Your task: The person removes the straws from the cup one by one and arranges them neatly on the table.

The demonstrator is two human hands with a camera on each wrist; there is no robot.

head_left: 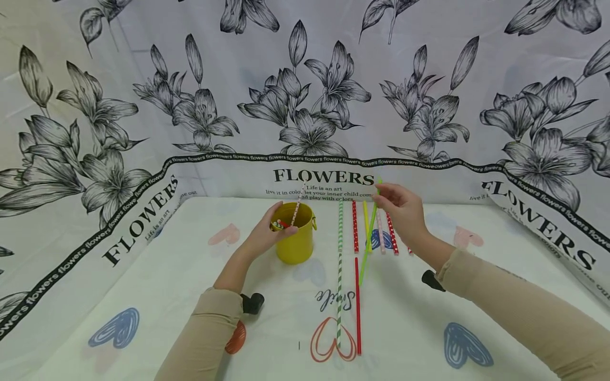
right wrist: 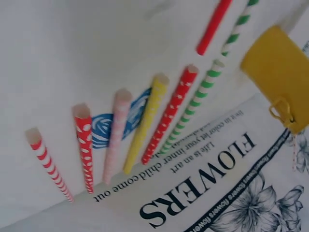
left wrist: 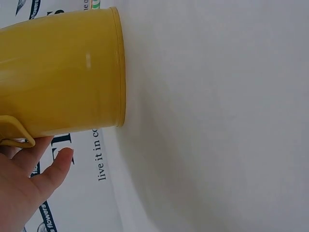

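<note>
My left hand (head_left: 271, 228) grips the rim of a yellow metal bucket (head_left: 295, 248), which is upright on the table. In the left wrist view the bucket (left wrist: 63, 72) fills the upper left, with the fingers beside its small handle loop. A white straw with reddish marks (head_left: 296, 209) sticks up out of the bucket, and some colored straw ends (head_left: 280, 224) show inside. My right hand (head_left: 402, 211) pinches a bright green straw (head_left: 368, 251) near its top, holding it slanted above a row of straws. The right wrist view does not show this hand.
Behind the green straw lie a green striped straw (head_left: 340, 227), a red dotted straw (head_left: 355, 227), a yellow straw (right wrist: 145, 123), a pink straw (right wrist: 117, 135) and others. Nearer are another green striped straw (head_left: 339, 307) and a plain red straw (head_left: 358, 312). A flowered cloth (head_left: 310, 95) hangs behind.
</note>
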